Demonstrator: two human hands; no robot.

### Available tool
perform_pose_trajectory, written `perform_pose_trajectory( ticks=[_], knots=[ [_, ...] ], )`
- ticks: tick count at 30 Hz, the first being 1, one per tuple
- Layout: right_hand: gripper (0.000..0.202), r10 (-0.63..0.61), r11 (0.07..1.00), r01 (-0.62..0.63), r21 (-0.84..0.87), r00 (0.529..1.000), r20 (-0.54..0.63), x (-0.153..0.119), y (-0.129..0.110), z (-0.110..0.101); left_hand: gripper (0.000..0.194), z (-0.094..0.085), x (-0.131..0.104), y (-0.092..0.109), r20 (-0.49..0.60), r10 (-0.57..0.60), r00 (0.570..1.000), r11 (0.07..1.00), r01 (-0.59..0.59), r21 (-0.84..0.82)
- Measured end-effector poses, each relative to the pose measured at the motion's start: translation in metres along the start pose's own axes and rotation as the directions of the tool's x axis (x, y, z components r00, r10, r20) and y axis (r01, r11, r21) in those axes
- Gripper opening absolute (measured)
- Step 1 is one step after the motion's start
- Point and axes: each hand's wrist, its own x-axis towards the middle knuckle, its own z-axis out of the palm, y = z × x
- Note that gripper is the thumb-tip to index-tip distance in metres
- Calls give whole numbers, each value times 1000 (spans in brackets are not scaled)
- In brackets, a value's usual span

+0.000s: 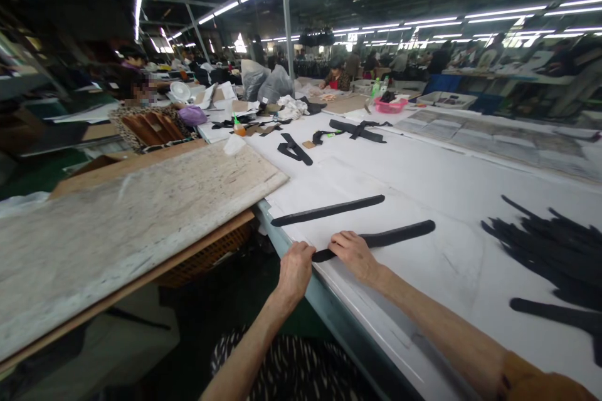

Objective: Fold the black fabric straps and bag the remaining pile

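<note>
A long black strip (399, 235) lies slantwise on the white table (451, 188), close to its near edge. My left hand (297, 266) pinches the strip's near-left end at the table edge. Just to the right, my right hand (350, 252) has its fingers closed over the same strip, hiding part of it. Behind both hands a second black strip (329, 210) lies flat, roughly parallel. On the right side of the table is a pile of black strips (545, 250), with another black piece (550, 310) nearer to me.
A pale, stained board (141, 219) adjoins on the left. Farther back are black scraps (296, 150), an orange bottle (239, 128), plastic bags (275, 84) and a pink basket (391, 105). A person (141, 84) sits at the back left.
</note>
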Motion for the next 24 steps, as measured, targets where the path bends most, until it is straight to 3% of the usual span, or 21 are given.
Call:
perform_pose_trajectory(
  ticks=[9, 17, 21, 24],
  knots=[
    [20, -146, 987, 151, -52, 985, 95, 1, 7, -8, 24, 8, -4, -8, -10, 265, 964, 952, -260, 160],
    [19, -320, 931, 338, -137, 937, 141, -1, 14, -10, 18, 5, -9, -8, 17, 378, 926, 903, -373, 212],
    [17, -353, 917, 371, -149, 926, 134, -1, 15, -12, 22, 8, -14, -13, -42, 419, 907, 892, -403, 205],
    [21, -359, 911, 379, -160, 922, 143, 1, 13, -15, 34, 15, -19, -19, -146, 387, 911, 918, -366, 151]
  ],
)
